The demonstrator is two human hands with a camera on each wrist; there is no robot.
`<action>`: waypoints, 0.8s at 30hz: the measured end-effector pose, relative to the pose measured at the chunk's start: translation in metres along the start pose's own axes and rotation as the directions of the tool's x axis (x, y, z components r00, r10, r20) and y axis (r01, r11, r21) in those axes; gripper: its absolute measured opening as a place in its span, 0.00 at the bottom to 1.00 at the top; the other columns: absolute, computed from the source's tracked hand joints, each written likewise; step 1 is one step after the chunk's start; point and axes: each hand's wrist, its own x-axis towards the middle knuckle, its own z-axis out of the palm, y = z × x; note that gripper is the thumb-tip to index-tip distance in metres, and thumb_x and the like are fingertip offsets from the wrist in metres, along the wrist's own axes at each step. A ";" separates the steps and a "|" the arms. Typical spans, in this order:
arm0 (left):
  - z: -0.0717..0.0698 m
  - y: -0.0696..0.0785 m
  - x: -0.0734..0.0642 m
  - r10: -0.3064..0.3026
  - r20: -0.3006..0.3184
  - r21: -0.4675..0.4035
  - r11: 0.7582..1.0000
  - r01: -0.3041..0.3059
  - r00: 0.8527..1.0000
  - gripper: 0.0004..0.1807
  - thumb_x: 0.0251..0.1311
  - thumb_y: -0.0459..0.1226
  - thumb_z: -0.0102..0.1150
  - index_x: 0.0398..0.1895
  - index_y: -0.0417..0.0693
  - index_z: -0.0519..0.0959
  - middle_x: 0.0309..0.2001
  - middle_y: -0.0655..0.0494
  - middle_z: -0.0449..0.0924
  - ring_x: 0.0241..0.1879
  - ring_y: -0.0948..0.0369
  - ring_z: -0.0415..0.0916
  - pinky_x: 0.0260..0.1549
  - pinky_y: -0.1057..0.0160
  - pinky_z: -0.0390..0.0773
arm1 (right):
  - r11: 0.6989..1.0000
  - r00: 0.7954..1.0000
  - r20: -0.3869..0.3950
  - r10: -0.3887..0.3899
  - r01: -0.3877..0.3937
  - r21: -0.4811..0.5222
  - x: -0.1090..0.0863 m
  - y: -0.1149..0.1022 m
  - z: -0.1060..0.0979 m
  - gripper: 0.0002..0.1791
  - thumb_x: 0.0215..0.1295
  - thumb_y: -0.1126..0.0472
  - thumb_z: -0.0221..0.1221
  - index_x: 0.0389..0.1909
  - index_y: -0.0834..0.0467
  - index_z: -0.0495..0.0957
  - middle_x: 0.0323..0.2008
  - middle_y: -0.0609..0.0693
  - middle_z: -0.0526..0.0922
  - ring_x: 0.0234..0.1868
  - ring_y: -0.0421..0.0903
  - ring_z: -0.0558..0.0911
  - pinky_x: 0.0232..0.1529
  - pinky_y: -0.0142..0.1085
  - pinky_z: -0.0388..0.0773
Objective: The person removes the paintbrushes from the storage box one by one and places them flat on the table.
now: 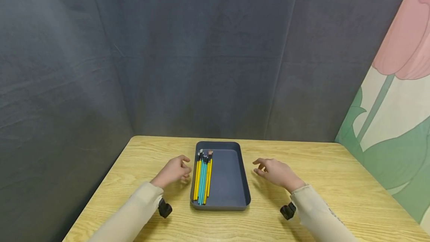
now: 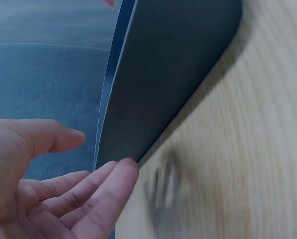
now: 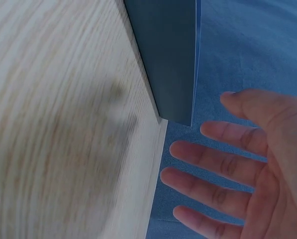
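Observation:
A dark grey rectangular tray (image 1: 231,207) lies lengthwise on the wooden table, its low walls rising all round. Along its left side lie several paintbrushes (image 1: 203,178) with yellow or turquoise handles, bristles toward the far end. My left hand (image 1: 175,171) hovers just left of the tray with fingers relaxed and nothing held; in the left wrist view its fingertips (image 2: 126,167) overlap the tray's outer wall (image 2: 158,64). On the other side, my right hand (image 1: 275,173) hangs over the table a short way from the tray, its fingers (image 3: 213,162) spread and holding nothing.
The light wooden table (image 1: 147,152) reaches back to a dark grey curtain (image 1: 201,55), which also hangs along the left. At the right stands a wall (image 1: 396,122) painted with a pink tulip and green leaves. A small black device (image 1: 164,208) sits under each cuff.

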 end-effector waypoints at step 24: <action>0.015 0.001 0.001 -0.019 -0.047 -0.076 0.997 0.015 0.999 0.20 0.56 0.25 0.60 0.53 0.30 0.74 0.31 0.46 0.81 0.28 0.58 0.82 0.31 0.61 0.86 | 1.000 1.000 0.005 -0.001 0.001 0.006 0.000 0.001 -0.001 0.19 0.68 0.49 0.56 0.53 0.57 0.79 0.39 0.49 0.85 0.39 0.47 0.84 0.39 0.45 0.83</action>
